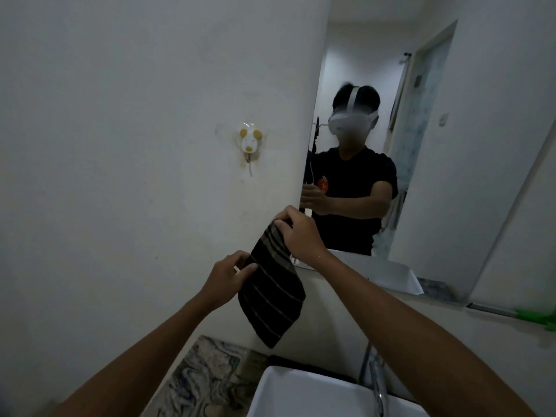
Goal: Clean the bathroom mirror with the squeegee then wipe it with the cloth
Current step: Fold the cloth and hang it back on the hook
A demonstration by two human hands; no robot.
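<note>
Head view showed the left hand (pixel 230 276) pinching the dark striped cloth's (pixel 272 296) left edge and the right hand (pixel 296 233) gripping its top corner, left of the mirror (pixel 451 145); light, limp fabric, probably best bunched.

Dim, flat indoor light, greyish cast overall; no clear source in view, brightest patch is the far room reflected in the mirror (pixel 421 145). Left wall (pixel 105 130) shades darker toward the top-left corner. Shadows soft, faint one under the wall hook (pixel 249 142). No hard glare. Strong wide-angle distortion: mirror edges and wall lines tilt and bow, forearms stretch at the near edge. Green object (pixel 538 316) at far right smeared by blur. Tap (pixel 377 383) and basin (pixel 301 395) near bottom soft. Dark cloth (pixel 272 293) shows stripes but little texture.
</note>
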